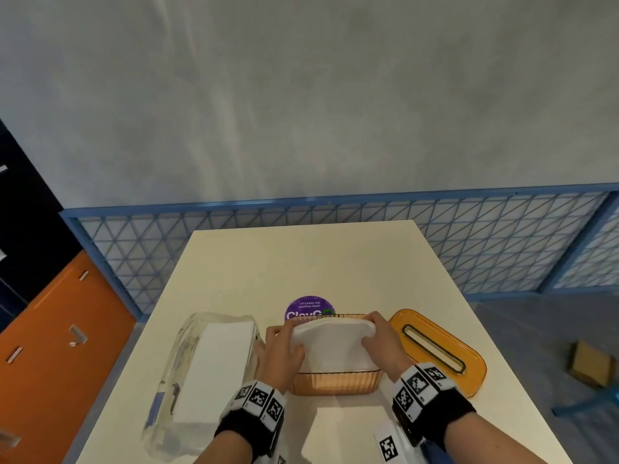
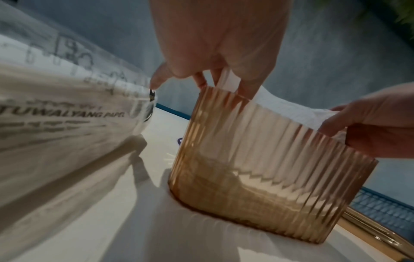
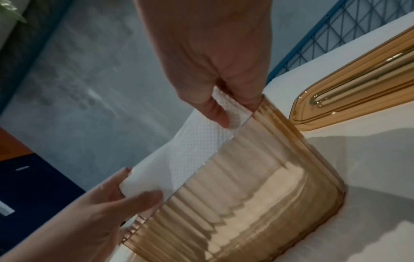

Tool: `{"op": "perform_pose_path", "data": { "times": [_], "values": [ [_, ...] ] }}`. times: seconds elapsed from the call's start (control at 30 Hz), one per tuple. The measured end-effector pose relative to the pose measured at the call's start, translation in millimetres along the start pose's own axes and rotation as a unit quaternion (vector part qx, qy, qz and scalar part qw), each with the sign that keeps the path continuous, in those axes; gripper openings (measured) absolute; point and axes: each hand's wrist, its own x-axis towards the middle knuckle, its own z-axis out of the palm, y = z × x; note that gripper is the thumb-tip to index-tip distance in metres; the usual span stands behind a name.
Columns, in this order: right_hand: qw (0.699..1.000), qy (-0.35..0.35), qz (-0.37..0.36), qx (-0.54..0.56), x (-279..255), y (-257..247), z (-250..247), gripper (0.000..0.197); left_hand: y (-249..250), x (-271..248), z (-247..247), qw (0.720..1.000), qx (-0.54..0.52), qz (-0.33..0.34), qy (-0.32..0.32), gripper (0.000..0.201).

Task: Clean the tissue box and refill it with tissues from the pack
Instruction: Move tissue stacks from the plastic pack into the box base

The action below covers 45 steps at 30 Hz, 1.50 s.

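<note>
Left hand [image 1: 280, 354] and right hand [image 1: 382, 343] grip tissues [image 1: 335, 346] in tissue box [image 1: 335, 383], head view alone shows pack [image 1: 207, 370]

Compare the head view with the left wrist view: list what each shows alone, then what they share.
Head only: the purple sticker behind the tissue box and a loose white sheet in front of it.
Left wrist only: the print on the tissue pack.
Both: the hands, left hand and right hand, gripping the tissue stack above the open box; the lid beside it.
</note>
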Motion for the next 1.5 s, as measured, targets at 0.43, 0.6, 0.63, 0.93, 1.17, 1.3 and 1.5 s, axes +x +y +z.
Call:
{"op": "perform_pose_path", "data": {
  "times": [0.43, 0.6, 0.63, 0.93, 1.17, 1.3, 1.5],
  "values": [
    [0.997, -0.002, -0.03, -0.076, 7, -12, -12, 0.034, -19, 20, 3, 0.999, -0.019, 0.021, 0.047, 0.029],
    [0.983, -0.059, 0.003, -0.175, 15, -15, -8, 0.035, -2, 30, 0, 0.992, 0.118, -0.046, -0.023, 0.037],
    [0.977, -0.066, 0.005, -0.204, 16, -14, -3, 0.038, 2, 33, 0, 0.987, 0.15, -0.054, -0.031, 0.038],
    [0.924, -0.021, -0.059, -0.378, 4, -10, 16, 0.065, 28, 27, 3, 0.919, 0.391, -0.018, -0.049, 0.045],
    [0.858, -0.092, -0.167, -0.477, 8, -17, 12, 0.041, 23, 37, 14, 0.897, 0.356, 0.124, -0.231, 0.051],
    [0.835, -0.197, -0.104, -0.503, 16, -11, 14, 0.031, 15, 48, 19, 0.894, 0.321, 0.066, -0.305, 0.054],
    [0.8, -0.242, -0.076, -0.544, 28, -11, 17, 0.033, 0, 63, 43, 0.925, 0.277, 0.013, -0.257, 0.058]
  ]
}}
